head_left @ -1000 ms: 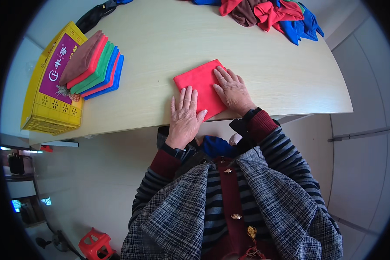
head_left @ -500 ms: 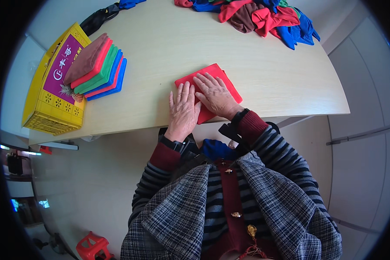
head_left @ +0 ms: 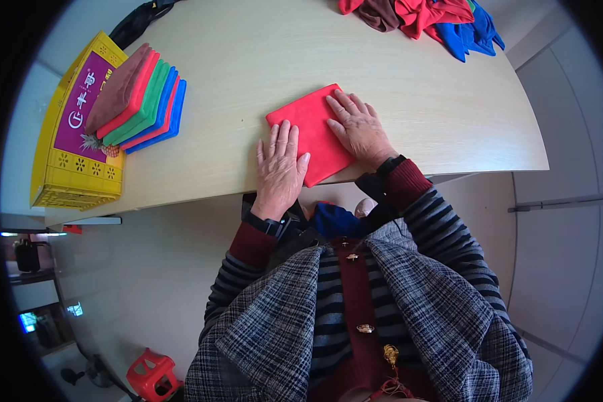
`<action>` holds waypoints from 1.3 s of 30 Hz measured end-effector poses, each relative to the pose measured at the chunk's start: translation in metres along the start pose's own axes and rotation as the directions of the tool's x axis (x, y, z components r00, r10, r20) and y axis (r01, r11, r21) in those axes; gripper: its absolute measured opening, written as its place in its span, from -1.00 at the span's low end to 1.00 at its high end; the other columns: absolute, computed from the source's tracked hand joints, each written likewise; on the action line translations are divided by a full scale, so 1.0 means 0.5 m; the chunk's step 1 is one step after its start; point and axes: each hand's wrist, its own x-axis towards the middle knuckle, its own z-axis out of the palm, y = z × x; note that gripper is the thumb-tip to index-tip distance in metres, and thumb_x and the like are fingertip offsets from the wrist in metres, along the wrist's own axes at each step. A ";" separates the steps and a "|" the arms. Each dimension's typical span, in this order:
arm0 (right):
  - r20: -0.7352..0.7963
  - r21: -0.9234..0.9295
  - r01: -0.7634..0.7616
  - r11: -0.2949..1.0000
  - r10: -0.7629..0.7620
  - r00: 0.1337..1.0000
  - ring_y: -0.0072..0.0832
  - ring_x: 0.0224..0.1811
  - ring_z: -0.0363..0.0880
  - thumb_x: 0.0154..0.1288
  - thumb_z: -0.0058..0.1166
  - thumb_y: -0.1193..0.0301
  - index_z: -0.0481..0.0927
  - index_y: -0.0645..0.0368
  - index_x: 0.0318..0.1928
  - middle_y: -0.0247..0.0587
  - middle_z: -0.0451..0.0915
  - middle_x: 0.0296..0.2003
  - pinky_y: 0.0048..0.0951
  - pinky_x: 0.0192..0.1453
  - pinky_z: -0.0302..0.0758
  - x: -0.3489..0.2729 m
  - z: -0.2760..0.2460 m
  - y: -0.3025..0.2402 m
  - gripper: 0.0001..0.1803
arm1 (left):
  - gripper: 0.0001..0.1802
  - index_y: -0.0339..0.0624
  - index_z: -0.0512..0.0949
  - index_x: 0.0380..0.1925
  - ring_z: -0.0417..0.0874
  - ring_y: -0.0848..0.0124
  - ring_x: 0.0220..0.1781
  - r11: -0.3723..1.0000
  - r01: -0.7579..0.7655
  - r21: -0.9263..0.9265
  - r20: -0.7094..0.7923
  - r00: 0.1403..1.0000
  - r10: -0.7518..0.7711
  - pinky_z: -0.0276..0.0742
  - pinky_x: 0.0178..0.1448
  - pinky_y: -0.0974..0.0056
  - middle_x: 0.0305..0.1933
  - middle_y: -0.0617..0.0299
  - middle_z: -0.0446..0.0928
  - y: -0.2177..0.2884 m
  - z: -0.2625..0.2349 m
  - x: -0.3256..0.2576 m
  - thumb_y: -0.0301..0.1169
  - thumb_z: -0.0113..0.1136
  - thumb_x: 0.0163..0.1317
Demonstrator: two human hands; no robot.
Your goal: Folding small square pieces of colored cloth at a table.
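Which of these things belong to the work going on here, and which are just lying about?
Part of the work:
red cloth, with the left hand and right hand flat on it
table beneath it
probably also the stack of folded cloths and heap of loose cloths

Seemingly just lying about:
yellow crate
red stool
black object at top left

The left hand (head_left: 280,175) lies on the left edge of the folded red cloth (head_left: 320,144), the right hand (head_left: 363,132) on its right; left of it is a cloth stack (head_left: 143,106).
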 end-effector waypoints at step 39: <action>0.010 0.040 0.072 0.997 -0.073 0.997 -0.09 0.59 0.12 0.57 -0.17 0.04 0.27 0.01 0.52 -0.11 0.24 0.52 -0.03 0.62 0.06 -0.006 0.000 -0.010 -0.37 | -0.30 -0.19 0.18 0.51 0.06 0.10 0.66 1.000 -0.003 -0.002 -0.034 0.999 0.003 -0.04 0.62 -0.25 0.63 0.06 0.10 0.024 -0.005 -0.016 -0.13 0.04 0.48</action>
